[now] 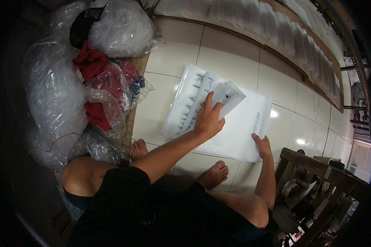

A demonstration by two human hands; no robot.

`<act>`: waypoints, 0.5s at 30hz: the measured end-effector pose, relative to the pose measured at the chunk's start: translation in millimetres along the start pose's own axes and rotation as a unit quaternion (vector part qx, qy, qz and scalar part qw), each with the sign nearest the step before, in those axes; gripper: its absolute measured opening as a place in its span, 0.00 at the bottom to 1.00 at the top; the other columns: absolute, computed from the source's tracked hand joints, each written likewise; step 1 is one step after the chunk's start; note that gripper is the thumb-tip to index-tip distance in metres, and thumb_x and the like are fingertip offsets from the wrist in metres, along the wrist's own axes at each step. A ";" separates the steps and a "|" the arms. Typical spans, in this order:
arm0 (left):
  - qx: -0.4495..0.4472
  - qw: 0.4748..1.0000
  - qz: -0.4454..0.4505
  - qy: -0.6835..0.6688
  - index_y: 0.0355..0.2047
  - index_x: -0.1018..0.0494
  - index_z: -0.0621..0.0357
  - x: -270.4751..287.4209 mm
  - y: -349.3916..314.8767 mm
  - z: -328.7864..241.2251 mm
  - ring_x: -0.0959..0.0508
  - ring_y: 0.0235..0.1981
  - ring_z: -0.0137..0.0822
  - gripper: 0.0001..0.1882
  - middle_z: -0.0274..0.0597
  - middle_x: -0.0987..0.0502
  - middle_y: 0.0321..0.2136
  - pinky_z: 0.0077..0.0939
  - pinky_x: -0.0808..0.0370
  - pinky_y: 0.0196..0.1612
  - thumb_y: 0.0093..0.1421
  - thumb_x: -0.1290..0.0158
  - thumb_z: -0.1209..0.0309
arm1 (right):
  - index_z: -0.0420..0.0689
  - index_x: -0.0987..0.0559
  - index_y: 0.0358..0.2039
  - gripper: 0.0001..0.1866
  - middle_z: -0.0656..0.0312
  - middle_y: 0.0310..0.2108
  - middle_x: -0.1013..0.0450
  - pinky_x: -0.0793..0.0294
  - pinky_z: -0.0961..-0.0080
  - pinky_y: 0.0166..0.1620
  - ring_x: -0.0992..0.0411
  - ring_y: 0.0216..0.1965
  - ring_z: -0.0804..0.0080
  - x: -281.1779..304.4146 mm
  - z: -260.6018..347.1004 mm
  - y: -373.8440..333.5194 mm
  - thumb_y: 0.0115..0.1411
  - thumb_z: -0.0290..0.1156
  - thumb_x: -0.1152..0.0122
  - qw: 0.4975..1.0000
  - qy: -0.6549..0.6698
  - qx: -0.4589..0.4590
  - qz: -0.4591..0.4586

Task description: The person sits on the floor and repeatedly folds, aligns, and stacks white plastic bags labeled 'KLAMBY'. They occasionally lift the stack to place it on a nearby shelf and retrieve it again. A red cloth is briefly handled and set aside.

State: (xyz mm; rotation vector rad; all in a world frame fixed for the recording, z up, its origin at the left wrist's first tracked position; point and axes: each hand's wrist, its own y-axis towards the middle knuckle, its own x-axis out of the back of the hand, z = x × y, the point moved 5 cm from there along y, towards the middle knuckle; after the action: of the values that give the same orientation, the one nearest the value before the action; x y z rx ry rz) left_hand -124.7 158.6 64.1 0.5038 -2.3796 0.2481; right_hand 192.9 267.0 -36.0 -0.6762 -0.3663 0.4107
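A stack of flat, translucent white plastic bags (235,131) with dark print lies in front of me on the floor. My left hand (210,120) rests over the stack, its fingers on a folded-over bundle of bags (231,93) whose end curls up to the right. What its fingertips press against underneath is partly hidden. At the stack's lower right edge, my right hand (263,147) pinches the bags, thumb on top and the other fingers out of sight below.
Large clear plastic sacks (55,86) and red bagged cloth (111,84) crowd the left side on a wooden board (130,119). Rows of white bags (251,20) line a long board at the back. A wooden chair (317,173) stands at right. My bare feet (216,175) flank the tiles.
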 end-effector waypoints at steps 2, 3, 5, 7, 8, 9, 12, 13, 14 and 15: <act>0.029 0.999 0.022 -0.033 0.50 0.32 0.65 2.9 1.6 1.3 0.39 0.61 0.62 0.27 0.61 0.44 0.61 0.49 0.35 0.59 0.50 0.39 0.69 | 0.35 0.25 0.48 0.21 0.56 0.39 0.23 0.23 0.70 0.41 0.24 0.36 0.68 0.2 -0.1 -0.8 0.60 0.35 0.35 1.000 -0.002 0.003 -0.003; 0.044 0.997 0.033 -0.049 0.51 0.33 0.66 4.0 2.3 2.6 0.39 0.61 0.61 0.28 0.61 0.44 0.61 0.48 0.33 0.59 0.51 0.39 0.69 | 0.34 0.25 0.49 0.21 0.56 0.39 0.23 0.23 0.70 0.41 0.24 0.36 0.68 0.5 0.0 -1.1 0.59 0.35 0.35 1.000 -0.003 0.005 -0.004; 0.032 0.999 0.028 -0.007 0.51 0.33 0.65 6.2 3.7 6.0 0.35 0.58 0.59 0.28 0.58 0.41 0.58 0.48 0.32 0.56 0.51 0.40 0.69 | 0.34 0.25 0.49 0.22 0.56 0.39 0.23 0.23 0.70 0.41 0.24 0.37 0.68 1.3 -0.6 0.4 0.59 0.35 0.35 1.000 -0.011 -0.002 -0.008; 0.026 0.999 0.026 0.014 0.50 0.34 0.65 9.1 5.2 6.9 0.32 0.54 0.58 0.26 0.57 0.38 0.54 0.48 0.30 0.54 0.51 0.41 0.69 | 0.33 0.26 0.49 0.23 0.56 0.39 0.23 0.23 0.70 0.41 0.24 0.37 0.68 1.4 0.3 0.3 0.58 0.36 0.34 1.000 -0.014 -0.002 -0.009; 0.026 0.999 0.028 0.014 0.49 0.33 0.65 11.3 6.0 5.8 0.31 0.52 0.58 0.25 0.57 0.36 0.52 0.49 0.30 0.53 0.52 0.42 0.69 | 0.33 0.26 0.49 0.24 0.55 0.39 0.23 0.23 0.70 0.41 0.24 0.37 0.67 1.0 1.4 -0.7 0.58 0.36 0.34 1.000 -0.014 0.000 -0.007; 0.025 0.999 0.029 0.015 0.47 0.33 0.65 12.1 6.4 4.8 0.29 0.50 0.58 0.23 0.56 0.34 0.49 0.49 0.29 0.51 0.52 0.42 0.70 | 0.33 0.26 0.50 0.24 0.55 0.40 0.23 0.23 0.69 0.41 0.24 0.37 0.67 0.8 2.6 -1.7 0.58 0.36 0.34 1.000 -0.013 0.003 -0.006; 0.019 0.999 0.028 0.020 0.44 0.34 0.66 10.0 4.9 0.7 0.28 0.45 0.60 0.20 0.57 0.32 0.43 0.51 0.29 0.48 0.52 0.44 0.72 | 0.33 0.26 0.50 0.25 0.55 0.40 0.23 0.23 0.69 0.42 0.24 0.37 0.67 -0.5 4.5 -3.8 0.57 0.36 0.33 1.000 -0.014 -0.008 -0.010; 0.022 0.999 0.022 0.009 0.44 0.35 0.66 8.5 3.6 0.0 0.27 0.44 0.61 0.20 0.58 0.31 0.41 0.51 0.29 0.48 0.52 0.44 0.72 | 0.33 0.26 0.50 0.25 0.56 0.40 0.23 0.23 0.70 0.42 0.24 0.37 0.67 -1.3 5.8 -4.5 0.58 0.36 0.34 1.000 -0.014 -0.009 -0.010; 0.026 1.000 0.016 -0.003 0.44 0.35 0.66 6.2 2.1 -0.4 0.27 0.43 0.62 0.20 0.59 0.30 0.40 0.52 0.29 0.47 0.52 0.44 0.72 | 0.33 0.27 0.50 0.25 0.56 0.40 0.23 0.23 0.70 0.42 0.24 0.37 0.67 -2.2 7.4 -5.4 0.58 0.36 0.34 1.000 -0.014 -0.010 -0.009; 0.029 0.999 0.010 -0.014 0.44 0.36 0.67 4.9 1.2 -0.4 0.27 0.43 0.62 0.20 0.60 0.30 0.39 0.52 0.29 0.46 0.52 0.45 0.72 | 0.33 0.27 0.51 0.25 0.56 0.40 0.23 0.23 0.70 0.42 0.24 0.37 0.67 -2.8 8.2 -6.4 0.58 0.35 0.34 1.000 -0.013 -0.012 -0.009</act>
State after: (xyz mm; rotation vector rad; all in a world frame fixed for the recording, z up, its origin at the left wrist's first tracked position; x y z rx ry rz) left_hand -128.3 158.4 67.5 0.5138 -2.4125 0.3219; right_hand 188.3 265.5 -26.3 -0.6905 -0.4033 0.3986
